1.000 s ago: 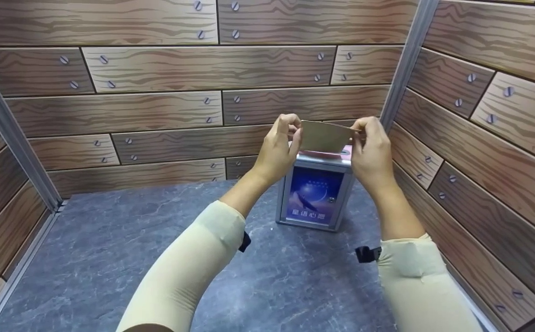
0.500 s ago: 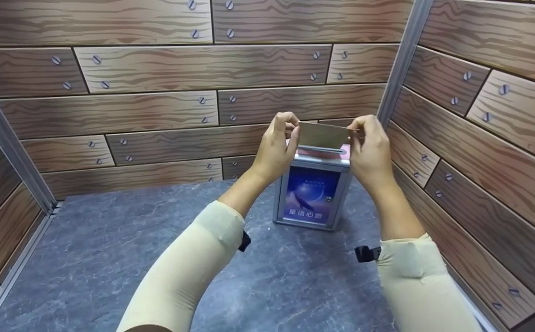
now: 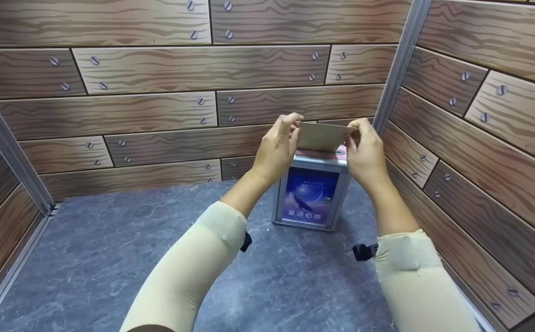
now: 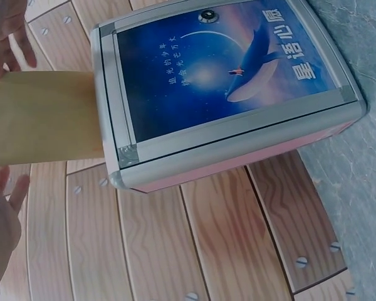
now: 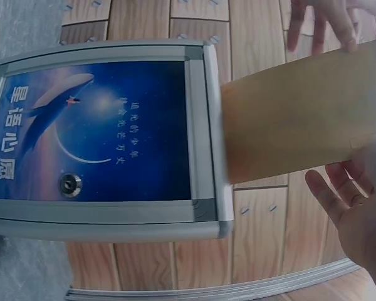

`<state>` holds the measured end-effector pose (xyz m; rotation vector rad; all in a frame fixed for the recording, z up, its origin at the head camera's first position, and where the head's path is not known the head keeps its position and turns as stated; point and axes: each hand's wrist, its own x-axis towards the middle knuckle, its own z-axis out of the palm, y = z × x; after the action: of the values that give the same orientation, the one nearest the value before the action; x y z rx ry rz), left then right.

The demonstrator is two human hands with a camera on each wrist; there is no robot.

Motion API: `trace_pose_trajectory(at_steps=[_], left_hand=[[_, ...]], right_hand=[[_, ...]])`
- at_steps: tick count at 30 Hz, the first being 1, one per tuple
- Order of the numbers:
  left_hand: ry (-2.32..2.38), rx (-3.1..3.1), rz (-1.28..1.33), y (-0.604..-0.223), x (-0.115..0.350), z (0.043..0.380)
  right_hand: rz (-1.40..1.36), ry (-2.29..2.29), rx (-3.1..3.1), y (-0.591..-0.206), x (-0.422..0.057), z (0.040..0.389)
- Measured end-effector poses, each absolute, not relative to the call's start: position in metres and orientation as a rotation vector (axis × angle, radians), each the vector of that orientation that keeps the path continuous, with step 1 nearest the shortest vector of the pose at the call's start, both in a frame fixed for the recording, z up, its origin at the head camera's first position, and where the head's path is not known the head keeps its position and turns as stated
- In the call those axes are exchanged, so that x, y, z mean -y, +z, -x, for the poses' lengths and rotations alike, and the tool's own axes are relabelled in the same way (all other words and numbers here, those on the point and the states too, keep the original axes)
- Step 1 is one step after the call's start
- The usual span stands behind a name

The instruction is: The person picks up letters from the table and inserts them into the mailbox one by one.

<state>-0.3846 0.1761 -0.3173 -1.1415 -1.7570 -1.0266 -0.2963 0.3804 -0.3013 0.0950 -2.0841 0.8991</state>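
Observation:
Both hands hold a brown paper envelope (image 3: 322, 136) upright, edge down, over the top of a metal-framed suggestion box (image 3: 312, 196). My left hand (image 3: 274, 147) pinches its left side, and my right hand (image 3: 367, 154) pinches its upper right corner. A pink top with a slot (image 3: 339, 152) shows at the envelope's lower right. In the right wrist view, the envelope's (image 5: 301, 113) lower edge disappears behind the box's top rim; I cannot tell how deep it sits in the slot. The box's blue front door (image 4: 213, 69) carries a whale picture and a round lock (image 4: 207, 16).
The box stands on a grey marbled table (image 3: 156, 258) near the back right corner. Wood-patterned walls (image 3: 156, 108) with metal corner posts (image 3: 398, 69) rise behind and to the right. A black camera (image 3: 364, 252) sits at the right wrist.
The envelope rises a little, exposing the slot, then comes down again over most of it. My right hand shifts slightly left with its corner. My left index finger straightens somewhat.

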Motion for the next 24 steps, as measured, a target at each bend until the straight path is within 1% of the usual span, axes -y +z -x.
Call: trace_pose_trajectory(at_steps=[6,17,24], left_hand=[[-0.913,1.775,1.095,-0.324,-0.181,0.394],[-0.75,1.991,1.003,-0.347,-0.182,0.41],[-0.742,2.112,0.939,-0.355,-0.185,0.417]], right_hand=[[-0.008,1.003,2.15,-0.312,-0.39,0.311],[0.092,0.99,2.242,-0.337,-0.397,0.325],[-0.077,1.03,2.032,-0.341,-0.393,0.327]])
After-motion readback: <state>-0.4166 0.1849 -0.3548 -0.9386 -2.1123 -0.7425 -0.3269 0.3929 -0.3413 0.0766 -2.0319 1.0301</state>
